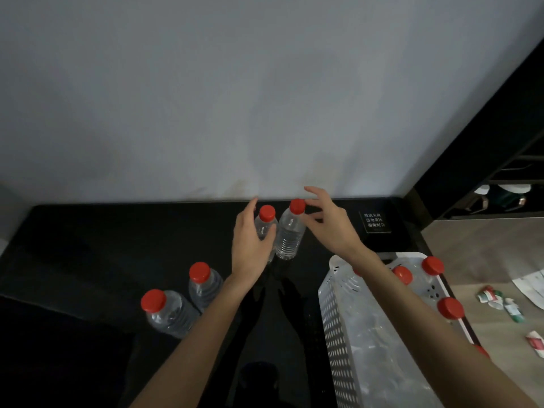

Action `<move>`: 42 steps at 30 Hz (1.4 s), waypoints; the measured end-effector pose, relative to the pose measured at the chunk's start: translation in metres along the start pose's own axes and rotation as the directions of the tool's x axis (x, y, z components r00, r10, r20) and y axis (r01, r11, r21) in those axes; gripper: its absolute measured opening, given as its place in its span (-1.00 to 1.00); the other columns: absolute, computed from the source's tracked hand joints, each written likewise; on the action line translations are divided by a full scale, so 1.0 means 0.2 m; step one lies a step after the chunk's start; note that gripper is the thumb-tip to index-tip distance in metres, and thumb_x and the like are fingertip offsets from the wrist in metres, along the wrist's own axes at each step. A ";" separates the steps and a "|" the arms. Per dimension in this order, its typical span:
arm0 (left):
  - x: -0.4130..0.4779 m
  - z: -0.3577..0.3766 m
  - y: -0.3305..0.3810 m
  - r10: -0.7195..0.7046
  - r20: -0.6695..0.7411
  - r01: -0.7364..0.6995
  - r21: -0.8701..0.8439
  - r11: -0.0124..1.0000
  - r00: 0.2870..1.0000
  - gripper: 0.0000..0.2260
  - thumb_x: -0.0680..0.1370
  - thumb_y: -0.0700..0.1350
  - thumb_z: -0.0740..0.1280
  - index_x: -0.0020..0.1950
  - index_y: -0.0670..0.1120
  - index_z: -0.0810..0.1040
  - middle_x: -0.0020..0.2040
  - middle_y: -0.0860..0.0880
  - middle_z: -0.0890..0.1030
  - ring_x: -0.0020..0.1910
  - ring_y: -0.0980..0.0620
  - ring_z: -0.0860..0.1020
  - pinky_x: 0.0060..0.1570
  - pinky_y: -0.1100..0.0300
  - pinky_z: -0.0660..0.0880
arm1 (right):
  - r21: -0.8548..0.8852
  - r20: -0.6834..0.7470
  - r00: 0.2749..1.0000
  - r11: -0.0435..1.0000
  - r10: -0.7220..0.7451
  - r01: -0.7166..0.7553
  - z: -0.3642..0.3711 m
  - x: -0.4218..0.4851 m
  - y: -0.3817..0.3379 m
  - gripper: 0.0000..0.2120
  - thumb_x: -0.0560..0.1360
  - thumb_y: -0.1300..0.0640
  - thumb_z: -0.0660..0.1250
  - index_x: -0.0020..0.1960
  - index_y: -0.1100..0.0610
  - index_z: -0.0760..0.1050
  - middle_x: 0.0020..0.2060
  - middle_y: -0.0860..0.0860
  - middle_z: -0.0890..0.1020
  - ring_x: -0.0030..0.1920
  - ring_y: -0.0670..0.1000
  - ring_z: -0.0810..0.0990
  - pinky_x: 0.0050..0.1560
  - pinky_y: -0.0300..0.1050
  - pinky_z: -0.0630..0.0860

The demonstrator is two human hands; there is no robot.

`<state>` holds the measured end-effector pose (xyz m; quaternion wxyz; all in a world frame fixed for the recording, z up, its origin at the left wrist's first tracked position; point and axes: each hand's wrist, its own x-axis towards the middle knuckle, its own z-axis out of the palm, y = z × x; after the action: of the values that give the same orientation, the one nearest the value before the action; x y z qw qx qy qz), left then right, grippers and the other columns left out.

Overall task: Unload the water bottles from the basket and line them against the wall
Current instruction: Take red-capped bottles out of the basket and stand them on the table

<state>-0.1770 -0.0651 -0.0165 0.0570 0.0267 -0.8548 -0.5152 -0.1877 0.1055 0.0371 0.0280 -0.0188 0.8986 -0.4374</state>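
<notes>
Your forearms are stretching out over the dark counter (88, 245), the right one crossing the white perforated basket (338, 319) that is sitting at the counter's right edge. Three red caps are showing at its far end, so the basket bottles (432, 265) are waiting there; how many more are lying under your arm I cannot tell.

You are dealing with small clear bottles that are looking full. They are probably light enough for one hand, stiff at the neck and cap, thin and giving along the ribbed body, and likely slick if wet. Judging by that, you are better off wrapping the body just under the shoulder than pinching the cap, and squeezing gently. They are standing tall on narrow bases, so a knock is likely to tip one.

Your left hand (250, 245) is curling round the held bottle (265, 225), thumb on its near right side, and the bottle is standing upright close to the wall (265, 98). Your right hand (329, 225) is spread wide and holding nothing, its fingertips hovering just beside the cap of the second bottle (290, 234), which is standing right next to the first. Whether they are touching that cap I cannot tell. The stray pair (204, 285) is standing well short of the wall, off to your left
</notes>
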 end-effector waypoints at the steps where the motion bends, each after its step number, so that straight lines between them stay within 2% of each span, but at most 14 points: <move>1: -0.03 -0.02 0.04 0.042 -0.039 -0.041 0.005 0.999 0.998 -0.41 0.56 -0.10 0.37 0.53 0.02 0.21 0.42 -0.02 0.39 0.42 0.06 0.34 0.27 0.28 0.27 | -0.012 -0.036 0.999 1.000 -0.025 0.025 -0.04 -0.05 -0.02 -0.50 0.55 0.10 0.34 0.45 -0.01 0.29 0.24 -0.11 0.55 0.10 -0.04 0.62 0.10 -0.16 0.53; 3: -0.09 -0.06 0.13 0.123 -0.093 -0.123 0.015 0.992 0.988 -0.46 0.58 -0.11 0.34 0.52 0.03 0.24 0.42 0.01 0.38 0.41 0.12 0.31 0.23 0.42 0.20 | -0.043 -0.112 0.991 0.997 -0.066 0.061 -0.12 -0.17 -0.04 -0.57 0.53 0.10 0.35 0.38 -0.03 0.38 0.19 -0.17 0.55 0.08 -0.08 0.61 0.08 -0.20 0.54; 5: -0.17 -0.10 0.21 0.198 -0.108 -0.198 0.014 0.980 0.974 -0.48 0.57 -0.12 0.34 0.50 0.04 0.27 0.39 0.04 0.40 0.37 0.19 0.31 0.19 0.54 0.18 | -0.070 -0.169 0.981 0.994 -0.100 0.089 -0.19 -0.30 -0.05 -0.63 0.54 0.14 0.35 0.32 -0.04 0.43 0.16 -0.22 0.53 0.08 -0.12 0.61 0.03 -0.37 0.52; 8: -0.29 -0.12 0.33 0.281 -0.068 -0.283 -0.017 0.959 0.957 -0.52 0.56 -0.12 0.34 0.47 0.04 0.32 0.34 0.07 0.43 0.34 0.17 0.38 0.20 0.51 0.27 | -0.069 -0.224 0.969 0.993 -0.104 0.091 -0.29 -0.49 -0.06 -0.66 0.55 0.16 0.34 0.30 -0.03 0.46 0.14 -0.24 0.53 0.08 -0.16 0.59 -0.05 -0.48 0.47; 10: -0.37 -0.10 0.39 0.334 -0.030 -0.335 -0.035 0.942 0.942 -0.55 0.55 -0.13 0.34 0.43 0.00 0.36 0.32 0.08 0.46 0.34 0.11 0.41 0.26 0.41 0.34 | -0.069 -0.248 0.965 0.995 -0.085 0.070 -0.35 -0.60 -0.03 -0.67 0.56 0.17 0.32 0.30 -0.01 0.47 0.15 -0.19 0.55 0.10 -0.15 0.58 0.00 -0.41 0.50; 14: -0.51 -0.02 0.48 0.388 0.058 -0.384 -0.068 0.921 0.920 -0.55 0.56 -0.12 0.35 0.44 -0.02 0.36 0.37 0.03 0.45 0.40 0.09 0.39 0.37 0.04 0.41 | -0.097 -0.308 0.950 0.995 -0.046 0.016 -0.44 -0.80 0.07 -0.68 0.56 0.16 0.33 0.29 -0.01 0.49 0.13 -0.11 0.62 0.08 -0.09 0.62 0.11 -0.10 0.59; 17: -0.59 0.06 0.50 0.395 0.126 -0.386 -0.095 0.918 0.910 -0.54 0.57 -0.12 0.36 0.45 0.00 0.35 0.35 0.11 0.42 0.38 0.18 0.38 0.38 0.15 0.37 | -0.152 -0.368 0.930 0.987 -0.009 -0.051 -0.50 -0.92 0.16 -0.70 0.54 0.13 0.34 0.27 0.00 0.50 0.05 -0.15 0.59 0.08 -0.09 0.59 0.09 -0.11 0.56; 20: -0.65 0.15 0.51 0.392 0.207 -0.376 -0.111 0.920 0.896 -0.53 0.57 -0.09 0.37 0.46 0.03 0.34 0.31 0.16 0.39 0.33 0.22 0.38 0.34 0.20 0.38 | -0.182 -0.401 0.916 0.977 0.028 -0.109 -0.54 -1.02 0.28 -0.70 0.55 0.11 0.33 0.27 0.00 0.49 0.10 -0.07 0.63 0.08 -0.06 0.60 0.07 -0.10 0.57; 22: -0.67 0.22 0.50 0.397 0.262 -0.382 -0.110 0.918 0.879 -0.52 0.57 -0.11 0.37 0.46 0.01 0.34 0.31 0.13 0.40 0.32 0.22 0.39 0.33 0.20 0.41 | -0.237 -0.413 0.910 0.961 0.035 -0.145 -0.55 -1.06 0.36 -0.70 0.56 0.09 0.32 0.29 0.00 0.48 0.13 -0.05 0.63 0.11 -0.04 0.60 0.09 -0.07 0.56; 26: -0.67 0.36 0.52 0.384 0.393 -0.387 -0.074 0.919 0.836 -0.47 0.56 -0.10 0.36 0.51 0.00 0.30 0.39 0.03 0.41 0.36 0.14 0.40 0.29 0.26 0.40 | -0.361 -0.350 0.935 0.914 0.053 -0.187 -0.55 -1.06 0.49 -0.66 0.54 0.06 0.35 0.30 0.04 0.45 0.14 0.00 0.61 0.10 0.01 0.58 0.00 -0.15 0.48; 31: -0.61 0.57 0.52 0.280 0.511 -0.332 0.011 0.943 0.813 -0.37 0.54 -0.06 0.40 0.55 0.01 0.20 0.47 0.01 0.37 0.43 0.08 0.34 0.26 0.29 0.28 | -0.385 -0.256 0.960 0.900 0.110 -0.206 -0.51 -0.99 0.52 -0.59 0.47 0.14 0.44 0.29 0.09 0.45 0.14 0.05 0.59 0.10 0.07 0.57 0.12 -0.07 0.51; 35: -0.57 0.70 0.45 0.203 0.478 -0.246 0.029 0.969 0.855 -0.34 0.51 -0.11 0.44 0.54 0.00 0.21 0.45 -0.04 0.38 0.43 0.01 0.35 0.32 0.19 0.30 | -0.369 -0.205 0.968 0.904 0.146 -0.215 -0.52 -0.95 0.54 -0.65 0.44 0.12 0.47 0.18 0.06 0.46 0.10 0.00 0.61 0.09 0.02 0.58 0.12 -0.15 0.47; 38: -0.55 0.77 0.43 0.191 0.472 -0.241 0.046 0.970 0.861 -0.37 0.48 -0.16 0.47 0.49 -0.04 0.29 0.40 -0.05 0.44 0.40 -0.01 0.39 0.37 0.07 0.36 | -0.339 -0.136 0.970 0.910 0.203 -0.238 -0.56 -0.94 0.55 -0.59 0.41 0.12 0.50 0.18 0.06 0.41 0.09 0.02 0.59 0.06 0.04 0.56 0.05 -0.13 0.45; 42: -0.55 0.83 0.40 0.183 0.469 -0.242 0.069 0.968 0.864 -0.48 0.42 -0.17 0.52 0.33 -0.08 0.41 0.21 -0.04 0.55 0.22 0.02 0.52 0.19 0.19 0.44 | -0.290 -0.028 0.959 0.916 0.281 -0.276 -0.59 -0.91 0.56 -0.51 0.39 0.15 0.52 0.21 0.06 0.35 0.05 -0.01 0.47 0.02 0.00 0.44 0.02 -0.11 0.36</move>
<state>-0.0870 0.1299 -0.0303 -0.0919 -0.1868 -0.8724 -0.4423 -0.0154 0.2769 0.0277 0.0934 0.1021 0.9465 -0.2916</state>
